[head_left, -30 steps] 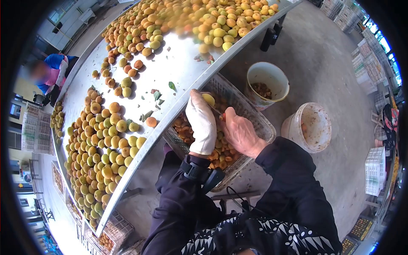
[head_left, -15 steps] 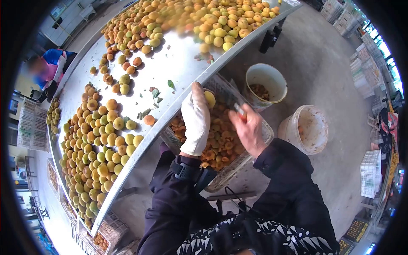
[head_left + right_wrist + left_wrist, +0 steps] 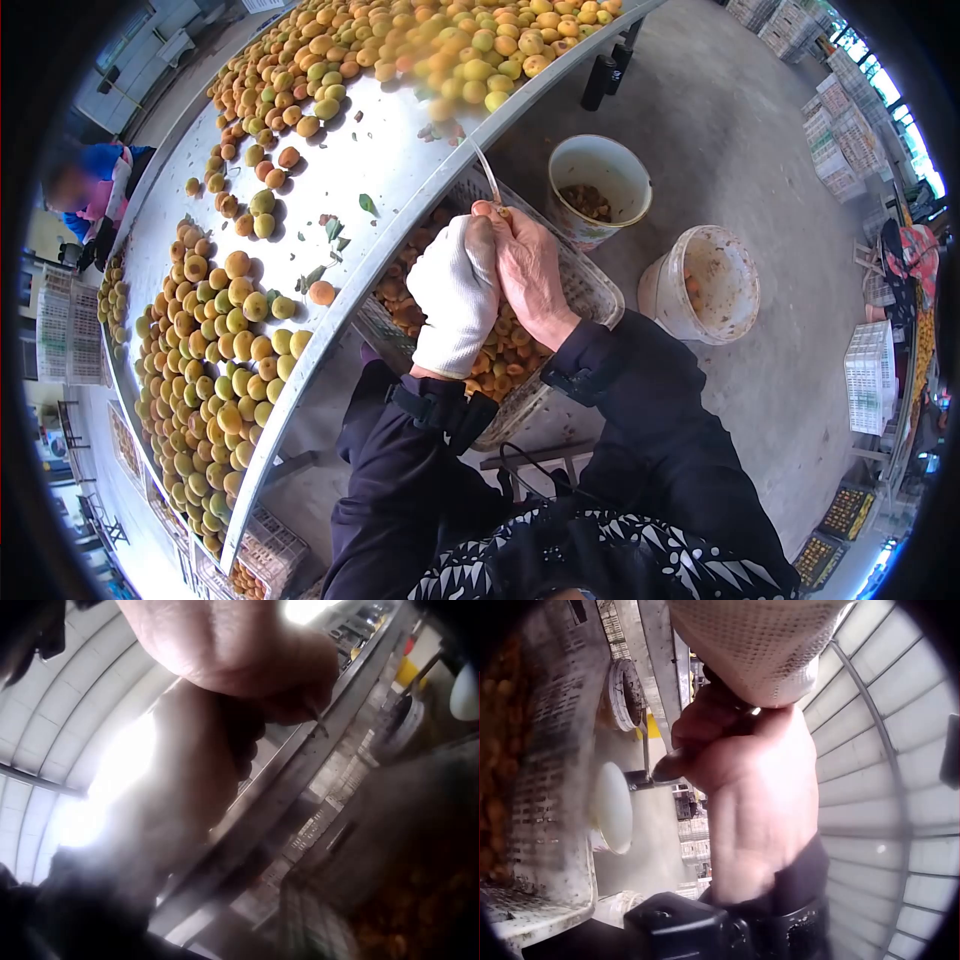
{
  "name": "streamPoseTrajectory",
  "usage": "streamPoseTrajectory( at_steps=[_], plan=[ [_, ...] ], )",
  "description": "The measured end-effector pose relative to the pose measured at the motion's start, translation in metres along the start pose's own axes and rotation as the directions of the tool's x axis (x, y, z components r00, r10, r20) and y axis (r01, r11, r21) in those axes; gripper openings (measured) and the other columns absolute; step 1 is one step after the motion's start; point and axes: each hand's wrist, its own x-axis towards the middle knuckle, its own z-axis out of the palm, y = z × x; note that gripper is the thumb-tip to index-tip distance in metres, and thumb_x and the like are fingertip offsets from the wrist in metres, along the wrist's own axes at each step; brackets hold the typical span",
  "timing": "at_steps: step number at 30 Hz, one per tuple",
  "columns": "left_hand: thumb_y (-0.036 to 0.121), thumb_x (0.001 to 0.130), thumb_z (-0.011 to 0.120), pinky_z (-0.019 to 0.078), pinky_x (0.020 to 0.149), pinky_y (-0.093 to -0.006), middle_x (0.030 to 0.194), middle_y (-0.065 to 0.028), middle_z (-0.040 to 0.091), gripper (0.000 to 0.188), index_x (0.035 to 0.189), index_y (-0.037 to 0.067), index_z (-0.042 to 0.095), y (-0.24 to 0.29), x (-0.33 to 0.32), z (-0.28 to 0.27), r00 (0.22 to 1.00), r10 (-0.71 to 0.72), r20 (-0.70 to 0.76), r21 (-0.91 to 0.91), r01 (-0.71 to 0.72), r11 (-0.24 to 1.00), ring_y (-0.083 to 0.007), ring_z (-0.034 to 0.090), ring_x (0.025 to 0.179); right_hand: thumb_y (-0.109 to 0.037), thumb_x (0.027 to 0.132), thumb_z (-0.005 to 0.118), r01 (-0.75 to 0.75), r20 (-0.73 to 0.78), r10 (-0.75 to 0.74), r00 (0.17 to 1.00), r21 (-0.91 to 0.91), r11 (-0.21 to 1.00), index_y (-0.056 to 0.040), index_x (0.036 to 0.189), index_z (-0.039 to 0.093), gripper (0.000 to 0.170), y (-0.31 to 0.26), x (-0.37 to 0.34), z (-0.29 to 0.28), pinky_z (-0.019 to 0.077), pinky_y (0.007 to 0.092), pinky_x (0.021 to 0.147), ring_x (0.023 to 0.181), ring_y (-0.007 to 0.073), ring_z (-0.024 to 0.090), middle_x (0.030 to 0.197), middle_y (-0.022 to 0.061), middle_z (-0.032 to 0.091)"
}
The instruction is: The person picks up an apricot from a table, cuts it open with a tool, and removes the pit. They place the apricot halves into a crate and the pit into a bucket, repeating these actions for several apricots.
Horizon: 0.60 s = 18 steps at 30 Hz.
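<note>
White knit-gloved left grip (image 3: 456,292), hold unclear, bare right grip (image 3: 534,272) clasping thin curved blade (image 3: 487,168)

In the left wrist view, the left hand (image 3: 757,652), in a white knitted glove, overlapped the bare right hand (image 3: 757,776), whose dark sleeve (image 3: 804,876) ran down to a black wrist-worn device (image 3: 682,926). A mottled, slatted crate (image 3: 551,795) with blurred orange-brown pieces (image 3: 496,787) stood at the left edge. Beyond it were a stained bucket (image 3: 619,697) and a pale vessel (image 3: 613,808).
</note>
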Motion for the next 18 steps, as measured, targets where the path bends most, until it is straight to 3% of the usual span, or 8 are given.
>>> streamPoseTrajectory(
  at_steps=[2, 6, 8, 9, 12, 17, 18],
  plan=[
    [0.03, 0.102, 0.047, 0.0502, 0.058, -0.0407, 0.072, -0.0159, 0.063, 0.029, 0.093, 0.007, 0.063, 0.002, -0.002, 0.002, 0.992, -0.129, -0.006, -0.114, 0.128, 0.985, -0.034, 0.065, 0.068, -0.041, 0.096, 0.06, 0.023, -0.031, -0.024, 0.999, -0.034, 0.999, 0.0021, 0.076, 0.057, 0.048, -0.004, -0.002, 0.001, 0.0446, 0.0387, 0.055, 0.056, 0.0319, 0.055, 0.062, 0.0196, 0.058],
    [0.032, 0.103, 0.045, 0.0507, 0.061, -0.0393, 0.073, -0.0183, 0.064, 0.033, 0.096, 0.006, 0.064, 0.003, -0.001, 0.004, 0.982, -0.188, -0.01, -0.097, 0.186, 0.978, -0.0337, 0.066, 0.069, -0.031, 0.094, 0.063, 0.099, -0.065, -0.101, 0.993, -0.022, 0.995, -0.0015, 0.071, 0.053, 0.039, -0.001, 0.0, 0.005, 0.044, 0.038, 0.05, 0.053, 0.0334, 0.057, 0.06, 0.0169, 0.058],
    [0.033, 0.104, 0.045, 0.0486, 0.061, -0.0363, 0.07, -0.0168, 0.063, 0.038, 0.096, 0.002, 0.064, 0.003, 0.0, 0.008, 0.929, -0.37, 0.0, -0.352, 0.347, 0.869, -0.0267, 0.063, 0.063, -0.029, 0.094, 0.063, 0.186, -0.084, -0.19, 0.978, -0.055, 0.981, -0.0029, 0.07, 0.053, 0.037, 0.003, 0.003, 0.008, 0.0437, 0.0383, 0.049, 0.052, 0.0333, 0.058, 0.058, 0.0159, 0.057],
    [0.033, 0.104, 0.045, 0.0486, 0.061, -0.0363, 0.07, -0.0168, 0.063, 0.038, 0.096, 0.002, 0.064, 0.002, 0.0, 0.008, 0.928, -0.374, 0.002, -0.356, 0.35, 0.866, -0.0267, 0.063, 0.063, -0.027, 0.093, 0.064, 0.269, -0.097, -0.277, 0.956, -0.088, 0.959, -0.0043, 0.07, 0.052, 0.034, 0.005, 0.003, 0.009, 0.0434, 0.0387, 0.047, 0.051, 0.0332, 0.059, 0.056, 0.015, 0.056],
    [0.032, 0.103, 0.046, 0.0459, 0.064, -0.0321, 0.068, -0.0106, 0.061, 0.043, 0.089, -0.004, 0.063, 0.001, 0.001, 0.01, 0.83, -0.555, 0.065, -0.564, 0.489, 0.665, -0.0122, 0.052, 0.065, -0.026, 0.091, 0.065, 0.296, -0.065, -0.31, 0.949, -0.161, 0.941, -0.0062, 0.068, 0.051, 0.033, 0.008, 0.006, 0.011, 0.0428, 0.0401, 0.045, 0.051, 0.0342, 0.059, 0.054, 0.0142, 0.055],
    [0.033, 0.104, 0.046, 0.0456, 0.063, -0.0322, 0.071, -0.0107, 0.063, 0.044, 0.088, -0.004, 0.064, -0.005, -0.001, 0.006, 0.794, -0.589, 0.151, -0.542, 0.565, 0.622, -0.0139, 0.053, 0.064, -0.03, 0.091, 0.064, 0.314, -0.008, -0.329, 0.944, -0.281, 0.907, -0.0059, 0.069, 0.052, 0.035, 0.006, 0.003, 0.01, 0.0441, 0.0421, 0.047, 0.053, 0.0358, 0.06, 0.056, 0.0152, 0.057],
    [0.035, 0.104, 0.045, 0.0461, 0.064, -0.0326, 0.071, -0.0116, 0.063, 0.045, 0.089, -0.003, 0.064, -0.004, -0.002, 0.006, 0.826, -0.553, 0.108, -0.519, 0.521, 0.677, -0.0144, 0.053, 0.065, -0.03, 0.091, 0.064, 0.318, -0.004, -0.332, 0.943, -0.278, 0.906, -0.0059, 0.069, 0.052, 0.035, 0.003, 0.002, 0.011, 0.0441, 0.0421, 0.047, 0.053, 0.0358, 0.06, 0.056, 0.0152, 0.057]
  ],
)
